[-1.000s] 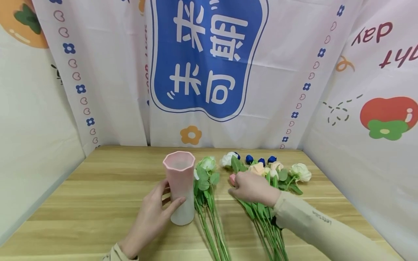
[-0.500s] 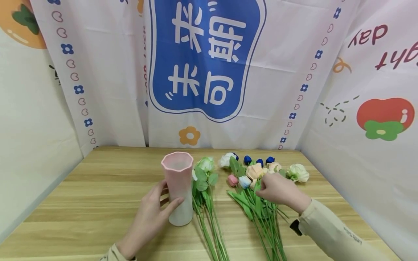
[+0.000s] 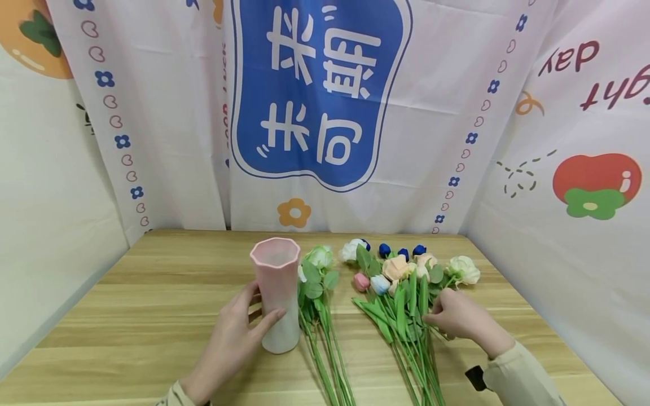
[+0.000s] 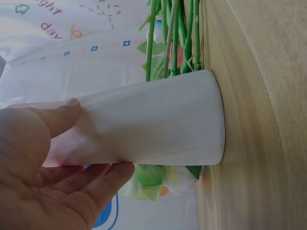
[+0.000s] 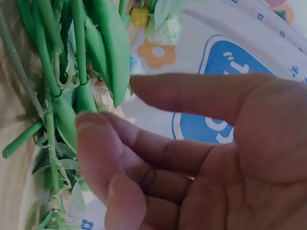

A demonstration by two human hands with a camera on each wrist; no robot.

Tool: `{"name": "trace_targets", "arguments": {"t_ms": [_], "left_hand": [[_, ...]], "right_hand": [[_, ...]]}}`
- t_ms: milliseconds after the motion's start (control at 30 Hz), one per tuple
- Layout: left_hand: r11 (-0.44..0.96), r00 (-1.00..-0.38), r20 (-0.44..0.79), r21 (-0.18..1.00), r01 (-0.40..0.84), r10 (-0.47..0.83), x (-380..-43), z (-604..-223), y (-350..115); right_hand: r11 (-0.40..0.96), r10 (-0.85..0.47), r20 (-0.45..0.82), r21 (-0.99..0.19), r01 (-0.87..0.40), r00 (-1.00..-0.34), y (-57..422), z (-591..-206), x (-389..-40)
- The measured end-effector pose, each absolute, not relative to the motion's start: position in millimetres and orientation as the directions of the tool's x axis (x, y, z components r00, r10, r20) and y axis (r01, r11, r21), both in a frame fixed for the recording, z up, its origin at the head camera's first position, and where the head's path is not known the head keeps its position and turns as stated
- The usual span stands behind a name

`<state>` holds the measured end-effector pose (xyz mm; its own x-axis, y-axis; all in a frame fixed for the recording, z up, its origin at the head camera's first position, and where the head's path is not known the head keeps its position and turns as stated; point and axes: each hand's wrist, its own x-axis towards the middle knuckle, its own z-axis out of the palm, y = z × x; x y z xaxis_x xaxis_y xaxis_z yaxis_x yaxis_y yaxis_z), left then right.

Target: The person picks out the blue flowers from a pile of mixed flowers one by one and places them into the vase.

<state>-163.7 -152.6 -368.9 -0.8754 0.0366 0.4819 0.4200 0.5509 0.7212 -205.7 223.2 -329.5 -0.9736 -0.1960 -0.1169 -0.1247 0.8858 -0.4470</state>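
A tall fluted vase [image 3: 278, 304], pink at the top and fading to white, stands upright on the wooden table. My left hand [image 3: 244, 332] holds its side, thumb in front and fingers curled behind; the left wrist view shows the same grip on the vase [image 4: 144, 124]. At the right, my right hand [image 3: 464, 318] is beside a bunch of artificial flowers [image 3: 406, 316]. In the right wrist view, thumb and bent fingers [image 5: 96, 148] are apart with nothing between them, close to the green stems [image 5: 50, 96]. The bunch has peach, white, pink, pale blue and dark blue blooms.
A smaller bunch of white-green flowers [image 3: 320, 276] lies just right of the vase, stems toward the front edge. Printed cloth [image 3: 178, 141] hangs behind the table [image 3: 152, 316], with a further panel [image 3: 574, 248] along the right.
My right hand has moved right and toward the front, from over the pink bloom to the right side of the bunch, uncovering the blooms. The left hand stays on the vase.
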Motion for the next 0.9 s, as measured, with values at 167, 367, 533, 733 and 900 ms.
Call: {"name": "trace_targets", "arguments": {"t_ms": [167, 367, 533, 733, 900], "left_hand": [[0.556, -0.873, 0.486, 0.715, 0.424, 0.04, -165, -369, -152], [0.556, -0.864, 0.502, 0.707, 0.438, 0.042, -165, -370, -153], [0.56, -0.865, 0.5, 0.706, 0.433, 0.039, -164, -370, -154], [0.564, -0.869, 0.493, 0.707, 0.427, 0.041, -164, -369, -153], [0.572, -0.862, 0.505, 0.695, 0.437, 0.045, -163, -370, -153]], "right_hand": [[0.845, -0.246, -0.14, -0.515, -0.142, -0.959, 231, -336, -206], [0.855, -0.216, -0.14, -0.505, -0.118, -0.966, 230, -344, -204], [0.869, -0.202, -0.121, -0.48, -0.121, -0.972, 229, -350, -203], [0.861, -0.21, -0.128, -0.495, -0.121, -0.969, 234, -358, -205], [0.831, -0.247, -0.122, -0.536, -0.146, -0.961, 235, -359, -203]]}}
